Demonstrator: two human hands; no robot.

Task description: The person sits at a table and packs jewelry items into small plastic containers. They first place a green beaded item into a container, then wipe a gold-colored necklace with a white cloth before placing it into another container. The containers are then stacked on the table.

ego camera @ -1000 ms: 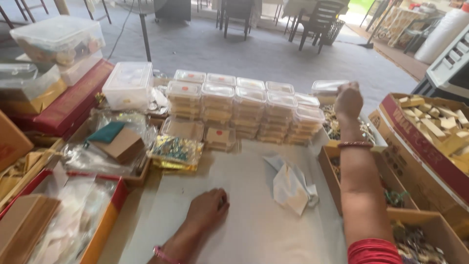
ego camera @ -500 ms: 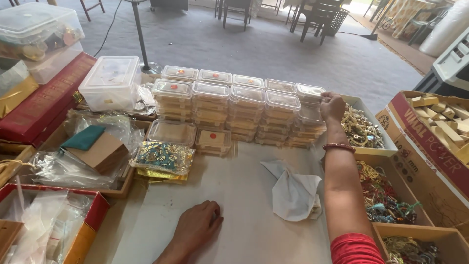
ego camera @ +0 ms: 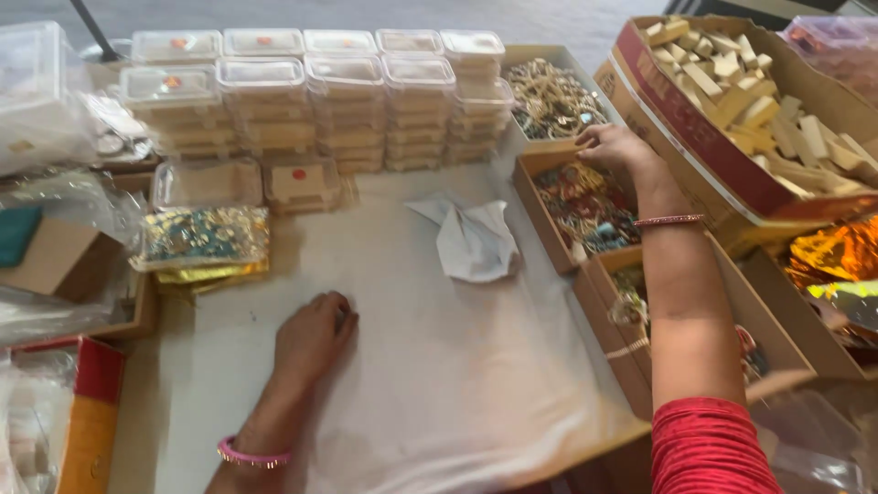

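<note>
**A:** Status on your hands?

**B:** My right hand [ego camera: 615, 146] is loosely curled, fingertips on the far rim of the open cardboard tray of mixed jewellery [ego camera: 585, 206], holding nothing I can see. My left hand [ego camera: 311, 337] is half-closed, empty, resting on the white sheet [ego camera: 439, 366].

**A:** Step?

**B:** Looks like I'm reaching into the tray, nothing picked. The next move needs a pinch on one piece; the crumpled tissue [ego camera: 471, 238] lies just beside it.

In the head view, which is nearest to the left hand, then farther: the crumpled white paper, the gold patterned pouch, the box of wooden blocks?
From the left hand:
1. Gold patterned pouch, up and to its left.
2. Crumpled white paper, up and to its right; nearly as close as the pouch.
3. Box of wooden blocks, far right corner.
</note>
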